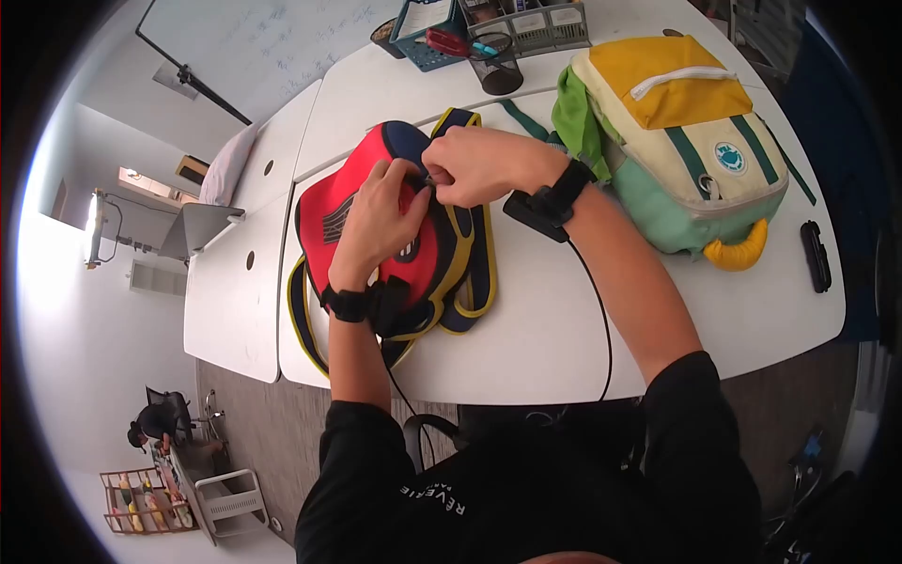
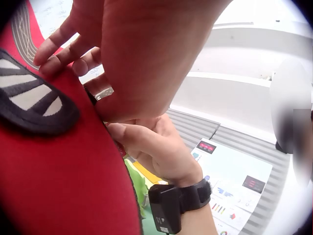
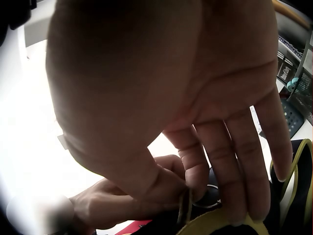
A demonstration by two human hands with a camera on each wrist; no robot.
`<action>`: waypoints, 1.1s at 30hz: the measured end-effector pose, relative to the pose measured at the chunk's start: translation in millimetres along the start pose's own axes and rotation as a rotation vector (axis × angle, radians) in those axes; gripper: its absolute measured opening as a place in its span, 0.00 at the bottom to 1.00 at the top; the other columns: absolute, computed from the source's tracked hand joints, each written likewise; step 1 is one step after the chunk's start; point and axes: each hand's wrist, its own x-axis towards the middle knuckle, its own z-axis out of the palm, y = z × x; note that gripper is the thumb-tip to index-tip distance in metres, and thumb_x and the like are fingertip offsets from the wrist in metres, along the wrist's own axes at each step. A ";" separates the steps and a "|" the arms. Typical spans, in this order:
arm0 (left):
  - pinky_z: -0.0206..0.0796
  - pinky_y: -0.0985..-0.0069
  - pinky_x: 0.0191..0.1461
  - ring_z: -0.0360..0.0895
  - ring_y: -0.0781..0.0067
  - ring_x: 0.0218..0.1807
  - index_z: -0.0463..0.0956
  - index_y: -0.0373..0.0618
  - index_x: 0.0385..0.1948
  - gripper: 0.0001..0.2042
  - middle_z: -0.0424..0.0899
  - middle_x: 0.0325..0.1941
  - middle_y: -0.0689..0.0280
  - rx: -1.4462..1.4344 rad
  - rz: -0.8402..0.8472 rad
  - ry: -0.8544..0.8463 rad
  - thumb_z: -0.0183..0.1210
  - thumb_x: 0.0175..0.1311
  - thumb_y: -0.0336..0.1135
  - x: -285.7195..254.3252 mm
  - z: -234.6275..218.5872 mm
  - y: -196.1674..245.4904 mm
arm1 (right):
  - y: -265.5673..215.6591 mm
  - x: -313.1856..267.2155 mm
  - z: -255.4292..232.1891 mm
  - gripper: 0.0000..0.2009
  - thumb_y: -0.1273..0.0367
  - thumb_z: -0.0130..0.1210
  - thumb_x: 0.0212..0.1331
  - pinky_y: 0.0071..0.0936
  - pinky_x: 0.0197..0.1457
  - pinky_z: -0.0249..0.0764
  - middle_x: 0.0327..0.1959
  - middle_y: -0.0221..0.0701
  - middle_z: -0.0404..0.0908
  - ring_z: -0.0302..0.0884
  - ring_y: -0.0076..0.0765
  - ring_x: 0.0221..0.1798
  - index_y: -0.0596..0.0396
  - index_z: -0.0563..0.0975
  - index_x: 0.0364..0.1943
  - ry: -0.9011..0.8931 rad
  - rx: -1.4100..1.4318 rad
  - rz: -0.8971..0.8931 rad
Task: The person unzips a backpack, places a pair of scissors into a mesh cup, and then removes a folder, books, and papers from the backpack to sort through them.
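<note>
A red backpack (image 1: 362,169) with dark blue and yellow straps lies on the white table. My left hand (image 1: 376,218) bends over its upper part; in the left wrist view that hand (image 2: 142,54) has several fingertips on the red fabric (image 2: 63,181), and its thumb and a finger pinch the edge by a small metal piece (image 2: 103,94). Close beside it, my right hand (image 1: 484,164) has thumb and forefinger together at the same edge. The right wrist view shows this right hand (image 3: 171,88) pinching a thin strip (image 3: 185,208) near a metal ring (image 3: 211,196), other fingers extended. The exact pinched parts are partly hidden.
To the right stands a cream, yellow and green backpack (image 1: 672,141), with a black object (image 1: 815,257) near the table edge. Behind are a mesh cup (image 1: 496,73) holding scissors, a blue basket (image 1: 427,47) and a grey organizer (image 1: 550,28). Cables hang from both wrists.
</note>
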 end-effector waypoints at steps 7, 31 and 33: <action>0.68 0.64 0.38 0.76 0.58 0.32 0.76 0.38 0.41 0.11 0.77 0.34 0.55 -0.127 -0.045 0.189 0.61 0.58 0.30 -4.2 30.9 -11.5 | 0.1 -5.6 -5.4 0.08 0.68 0.56 0.50 0.38 0.36 0.76 0.25 0.40 0.83 0.82 0.45 0.30 0.60 0.79 0.28 0.068 0.082 0.032; 0.66 0.74 0.32 0.74 0.71 0.29 0.85 0.40 0.29 0.06 0.74 0.24 0.65 -0.255 0.008 0.314 0.69 0.47 0.23 -25.2 25.8 21.3 | 0.8 9.7 7.4 0.13 0.70 0.53 0.60 0.41 0.53 0.77 0.42 0.44 0.85 0.82 0.50 0.48 0.57 0.82 0.46 0.124 0.056 -0.029; 0.67 0.72 0.29 0.75 0.66 0.29 0.84 0.40 0.28 0.07 0.74 0.23 0.64 -0.245 0.064 0.229 0.69 0.45 0.22 -34.6 28.0 27.8 | 3.6 8.5 14.5 0.13 0.70 0.54 0.59 0.41 0.54 0.76 0.43 0.44 0.85 0.81 0.50 0.49 0.57 0.82 0.46 0.106 0.020 -0.016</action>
